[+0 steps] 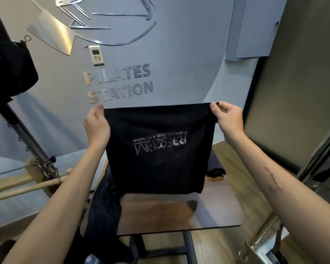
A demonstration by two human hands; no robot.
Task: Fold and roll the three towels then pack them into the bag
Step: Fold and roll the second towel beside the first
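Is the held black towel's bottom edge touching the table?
Cannot tell. In the head view, the black towel hangs before the table, its bottom edge overlapping the tabletop.

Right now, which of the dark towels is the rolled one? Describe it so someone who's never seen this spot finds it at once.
Start at the wooden table below the wall lettering. A black towel is held up over it by the left hand and right hand. The rolled towel lies on the table behind its right edge: it shows a coiled end, while the dark cloth at the left edge hangs loose.
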